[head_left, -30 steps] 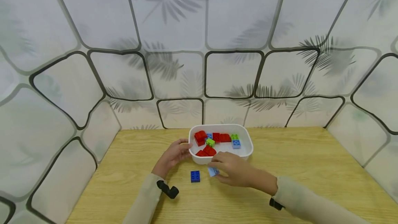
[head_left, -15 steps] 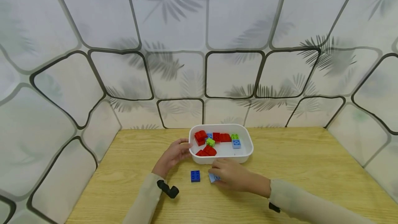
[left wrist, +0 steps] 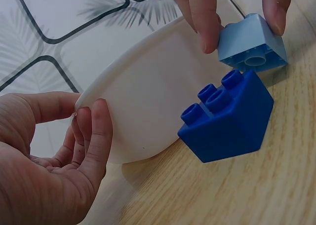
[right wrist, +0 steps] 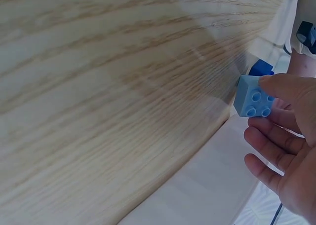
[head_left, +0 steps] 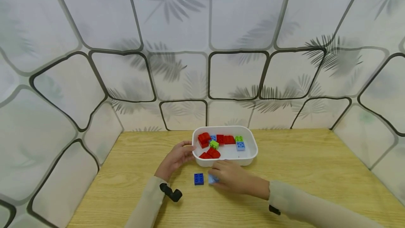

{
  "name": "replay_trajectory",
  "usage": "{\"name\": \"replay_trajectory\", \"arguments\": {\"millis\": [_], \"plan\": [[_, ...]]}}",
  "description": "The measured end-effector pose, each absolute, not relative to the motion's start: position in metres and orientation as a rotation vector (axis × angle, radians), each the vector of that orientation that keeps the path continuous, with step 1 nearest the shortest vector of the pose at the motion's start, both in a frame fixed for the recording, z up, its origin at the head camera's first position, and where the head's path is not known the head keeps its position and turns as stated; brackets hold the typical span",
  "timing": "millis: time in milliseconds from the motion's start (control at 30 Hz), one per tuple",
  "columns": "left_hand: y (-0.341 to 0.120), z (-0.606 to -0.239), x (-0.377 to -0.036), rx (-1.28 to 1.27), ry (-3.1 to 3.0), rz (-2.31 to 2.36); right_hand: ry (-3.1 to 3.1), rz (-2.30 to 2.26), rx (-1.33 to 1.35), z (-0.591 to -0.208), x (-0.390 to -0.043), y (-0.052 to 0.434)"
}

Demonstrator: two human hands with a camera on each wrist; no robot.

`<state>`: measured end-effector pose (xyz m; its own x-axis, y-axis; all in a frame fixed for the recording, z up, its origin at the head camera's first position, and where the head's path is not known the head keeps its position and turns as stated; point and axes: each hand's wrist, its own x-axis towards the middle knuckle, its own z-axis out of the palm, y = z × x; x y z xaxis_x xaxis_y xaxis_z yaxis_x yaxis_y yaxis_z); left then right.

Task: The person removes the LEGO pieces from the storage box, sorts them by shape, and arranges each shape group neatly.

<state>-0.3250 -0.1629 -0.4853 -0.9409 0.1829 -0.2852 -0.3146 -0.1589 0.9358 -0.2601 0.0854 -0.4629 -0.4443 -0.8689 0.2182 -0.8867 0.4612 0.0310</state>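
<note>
My right hand (head_left: pixel 216 178) pinches a light blue brick (head_left: pixel 212 179) between thumb and fingers, just above the wooden table (head_left: pixel 316 164) in front of a white tub (head_left: pixel 251 157). A dark blue brick (head_left: pixel 198 179) lies on the table just left of it, close but apart. In the left wrist view the light blue brick (left wrist: pixel 252 45) hangs studs down beside the dark blue brick (left wrist: pixel 227 119). The right wrist view shows the light blue brick (right wrist: pixel 253 103) at my fingertips (right wrist: pixel 281 84). My left hand (head_left: pixel 186 151) grips the tub's left end, thumb at the rim (left wrist: pixel 98 87).
The tub holds several red bricks (head_left: pixel 209 154), two green ones (head_left: pixel 214 145) and a light blue one (head_left: pixel 240 146). A patterned white backdrop (head_left: pixel 202 62) walls in the table at the back and both sides. Bare wood lies left and right of the tub.
My right hand has carried the light blue brick down and to the left, closer to the dark blue brick. The left hand and the tub have stayed put.
</note>
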Motion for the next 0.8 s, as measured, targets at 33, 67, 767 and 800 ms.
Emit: {"name": "replay_trajectory", "arguments": {"millis": [33, 67, 767, 800], "plan": [[-0.1633, -0.4857, -0.3249, -0.146, 1.792, 2.164, -2.505, 0.132, 1.525, -0.4628, -0.2602, 0.0843], [-0.1633, -0.4857, -0.3249, -0.145, 1.792, 2.165, -2.508, 0.134, 1.525, -0.4628, -0.2602, 0.0833], [-0.1647, -0.4880, -0.3255, -0.116, 1.795, 2.155, -2.572, 0.031, 1.522, -0.4595, -0.2596, 0.0755], [-0.1649, -0.4879, -0.3252, -0.109, 1.796, 2.154, -2.562, 0.031, 1.525, -0.4601, -0.2596, 0.0757]]}}
